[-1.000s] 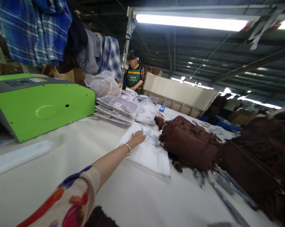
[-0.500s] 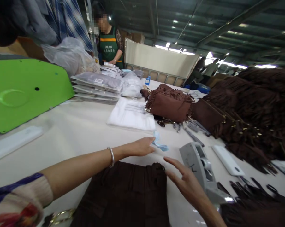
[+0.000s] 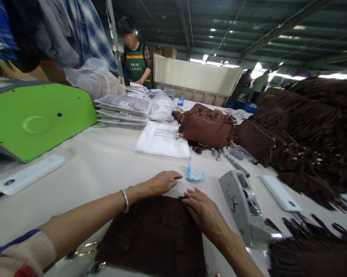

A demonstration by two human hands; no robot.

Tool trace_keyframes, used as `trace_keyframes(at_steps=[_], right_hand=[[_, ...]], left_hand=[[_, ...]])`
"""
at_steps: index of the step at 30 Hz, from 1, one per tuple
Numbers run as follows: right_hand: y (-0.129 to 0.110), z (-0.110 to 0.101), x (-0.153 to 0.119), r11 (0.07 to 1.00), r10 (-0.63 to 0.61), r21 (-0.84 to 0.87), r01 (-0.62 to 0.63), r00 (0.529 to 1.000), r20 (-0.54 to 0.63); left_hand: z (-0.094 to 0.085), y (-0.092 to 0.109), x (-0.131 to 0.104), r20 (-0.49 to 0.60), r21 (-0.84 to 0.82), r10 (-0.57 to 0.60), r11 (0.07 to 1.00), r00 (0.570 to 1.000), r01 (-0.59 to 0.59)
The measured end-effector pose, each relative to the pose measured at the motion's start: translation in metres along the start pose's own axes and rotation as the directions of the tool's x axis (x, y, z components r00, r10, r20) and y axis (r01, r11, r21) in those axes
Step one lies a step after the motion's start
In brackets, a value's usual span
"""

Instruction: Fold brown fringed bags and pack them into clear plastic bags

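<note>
A dark brown fabric bag [image 3: 154, 234] with fringe-like strips lies flat on the table before me. My left hand [image 3: 161, 183] hovers over its far edge, fingers stretched and thumb apart, with nothing in it. My right hand [image 3: 205, 209] rests on the bag's far right corner, its fingers extended and slightly curled over the edge. Just beyond both hands is a crumpled light blue piece of thin material [image 3: 195, 175], touched by neither. Gold-coloured metal hardware [image 3: 88, 249] shows at the bag's left side.
A grey tape dispenser [image 3: 244, 209] stands to the right, beside a white flat device [image 3: 281, 194]. Brown fringed bags [image 3: 209, 129] pile up at the back and right. White sheets [image 3: 163, 142] lie ahead; a green machine [image 3: 43, 119] stands left. A person in an apron [image 3: 137, 63] works behind.
My left hand has drawn back leftward from the light blue piece, which now lies apart from it. The right hand has moved left and down onto the bag's corner. The view has shifted slightly.
</note>
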State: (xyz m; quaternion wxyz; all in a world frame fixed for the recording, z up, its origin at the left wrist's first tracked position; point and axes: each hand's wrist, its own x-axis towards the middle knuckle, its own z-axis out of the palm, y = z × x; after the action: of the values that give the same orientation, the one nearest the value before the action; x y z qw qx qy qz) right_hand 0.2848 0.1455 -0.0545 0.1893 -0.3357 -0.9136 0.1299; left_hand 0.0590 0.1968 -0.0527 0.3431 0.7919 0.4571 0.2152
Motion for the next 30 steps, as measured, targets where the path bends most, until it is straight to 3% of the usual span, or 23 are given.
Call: trace_keyframes(at_steps=[5,8,12,16,19,21,23,26,30], right_hand=[[-0.012,-0.004,-0.023,0.996,-0.056,0.060,0.066,0.987,-0.150],[-0.020,0.002,-0.042,0.991,-0.111,0.052,0.124,0.973,-0.202],[-0.026,0.014,-0.060,0.977,-0.214,-0.019,0.214,0.957,-0.196],[-0.028,0.007,-0.067,0.967,-0.248,0.002,0.256,0.939,-0.239],[-0.029,-0.007,-0.067,0.991,-0.058,0.096,0.097,0.936,-0.347],[-0.027,-0.014,-0.064,0.986,0.119,0.156,-0.060,0.907,-0.403],[-0.022,-0.017,-0.059,0.971,0.219,0.183,-0.154,0.880,-0.421],[-0.009,-0.014,-0.050,0.968,0.243,0.164,-0.192,0.889,-0.388],[0.010,-0.005,-0.038,0.986,0.169,0.042,-0.164,0.958,-0.233]], left_hand=[[-0.002,-0.002,-0.003,0.050,-0.038,0.044,0.998,0.998,-0.042],[0.000,0.004,-0.005,0.140,-0.123,0.106,0.988,0.984,-0.089],[0.009,0.016,-0.012,0.312,-0.248,0.201,0.961,0.929,-0.124],[0.015,0.030,-0.022,0.373,-0.207,0.255,0.960,0.892,-0.187],[0.015,0.040,-0.036,0.389,-0.142,0.290,0.957,0.874,-0.254],[0.015,0.045,-0.048,0.389,-0.099,0.310,0.950,0.868,-0.295],[0.016,0.050,-0.063,0.384,-0.083,0.347,0.936,0.856,-0.343],[0.018,0.056,-0.085,0.402,-0.077,0.388,0.917,0.830,-0.392],[0.015,0.060,-0.102,0.404,-0.068,0.393,0.914,0.826,-0.401]])
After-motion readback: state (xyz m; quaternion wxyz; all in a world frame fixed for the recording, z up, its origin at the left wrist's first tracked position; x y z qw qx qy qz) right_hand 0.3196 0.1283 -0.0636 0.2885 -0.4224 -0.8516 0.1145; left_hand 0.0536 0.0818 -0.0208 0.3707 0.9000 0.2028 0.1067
